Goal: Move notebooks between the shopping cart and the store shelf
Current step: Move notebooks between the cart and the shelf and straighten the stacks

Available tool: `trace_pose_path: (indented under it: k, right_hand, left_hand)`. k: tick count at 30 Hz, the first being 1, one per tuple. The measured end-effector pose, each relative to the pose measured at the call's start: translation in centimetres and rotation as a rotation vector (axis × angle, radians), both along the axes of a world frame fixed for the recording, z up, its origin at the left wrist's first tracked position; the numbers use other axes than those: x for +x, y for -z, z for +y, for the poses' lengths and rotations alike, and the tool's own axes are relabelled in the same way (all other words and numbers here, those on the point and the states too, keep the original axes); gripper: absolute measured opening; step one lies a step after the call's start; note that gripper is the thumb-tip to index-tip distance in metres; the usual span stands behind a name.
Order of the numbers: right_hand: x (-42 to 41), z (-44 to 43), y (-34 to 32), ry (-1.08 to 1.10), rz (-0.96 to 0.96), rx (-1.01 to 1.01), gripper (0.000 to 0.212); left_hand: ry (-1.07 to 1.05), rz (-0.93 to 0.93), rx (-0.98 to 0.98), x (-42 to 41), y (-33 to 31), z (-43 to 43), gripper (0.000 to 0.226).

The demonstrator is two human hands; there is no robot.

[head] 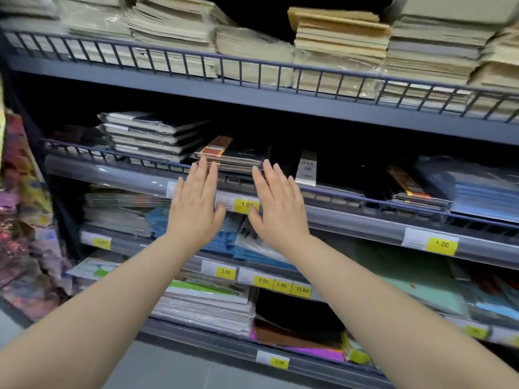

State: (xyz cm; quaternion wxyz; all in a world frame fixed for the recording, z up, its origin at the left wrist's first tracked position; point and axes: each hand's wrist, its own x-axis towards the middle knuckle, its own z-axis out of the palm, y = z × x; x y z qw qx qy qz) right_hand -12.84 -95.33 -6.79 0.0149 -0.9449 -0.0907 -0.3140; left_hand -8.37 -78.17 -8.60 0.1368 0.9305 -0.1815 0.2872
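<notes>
The left hand (193, 206) and the right hand (278, 206) are spread flat, holding nothing. The black plastic-wrapped notebooks (238, 155) lie on the grey metal store shelf (379, 220), just beyond both hands

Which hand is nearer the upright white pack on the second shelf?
Right. The right hand is just left of the white pack; the left hand is farther left.

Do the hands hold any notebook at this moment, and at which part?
Nothing is held. The left hand and right hand are open, fingers straight, in front of the black notebook stack.
</notes>
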Motion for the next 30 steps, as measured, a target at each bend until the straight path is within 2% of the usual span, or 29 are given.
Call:
trace_pose_path:
  k: [5, 8, 14, 17, 20, 22, 26, 30]
  right_hand:
    - [1.9, 2.1, 0.4, 0.114, -0.003, 0.049, 0.070]
    - [2.8, 2.8, 0.7, 0.143, -0.121, 0.147, 0.064]
    - [3.4, 3.4, 0.8, 0.243, -0.163, 0.188, 0.054]
    - [3.2, 3.5, 0.4, 0.281, -0.144, 0.272, 0.047]
    - [3.2, 3.9, -0.4, 0.397, -0.181, 0.419, 0.038]
    - [3.3, 4.0, -1.0, 0.444, -0.199, 0.536, 0.036]
    - [3.3, 3.9, -1.3, 0.482, -0.197, 0.534, 0.027]
    - [3.4, 3.7, -1.1, 0.496, -0.197, 0.515, 0.026]
  left_hand:
    - [0.041, 0.029, 0.144, 2.9, 0.4, 1.5, 0.077]
    - [0.115, 0.035, 0.151, 4.6, 0.5, 2.0, 0.076]
    - [0.192, -0.015, 0.145, 5.8, 0.2, 2.7, 0.072]
    - [0.233, -0.018, -0.004, 5.7, -0.5, 3.1, 0.067]
    - [0.222, 0.131, -0.243, 5.0, -1.5, 2.9, 0.065]
    - [0.197, 0.187, -0.328, 4.5, -2.0, 2.5, 0.068]
    - [0.152, 0.250, -0.290, 4.7, -2.4, 1.2, 0.063]
    - [0.114, 0.297, -0.337, 4.9, -3.4, 0.0, 0.050]
